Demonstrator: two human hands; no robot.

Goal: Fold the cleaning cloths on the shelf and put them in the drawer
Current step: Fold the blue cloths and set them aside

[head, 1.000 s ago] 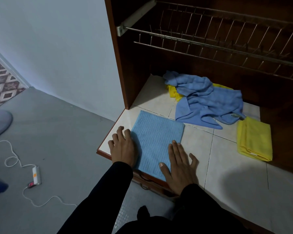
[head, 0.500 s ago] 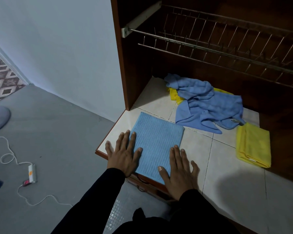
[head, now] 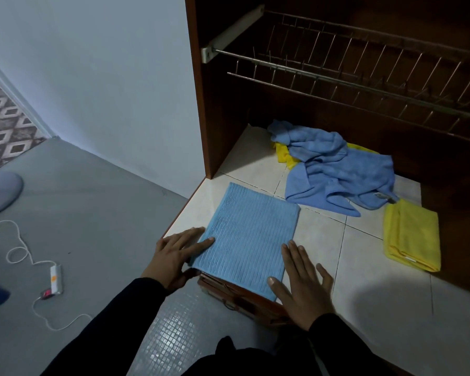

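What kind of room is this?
Probably a kitchen: a wooden cabinet with a wire dish rack above a tiled shelf, where cleaning cloths lie.

Pale wall (head: 98, 77), grey floor (head: 92, 213), brown cabinet (head: 198, 104), dim light.

Left hand (head: 178, 253) and right hand (head: 301, 280) press flat on the folded blue cloth (head: 246, 237) on the tiled shelf (head: 364, 267).

ribbed light-blue cloth (head: 248, 237), crumpled blue cloth (head: 337, 169), folded yellow cloth (head: 411, 234)
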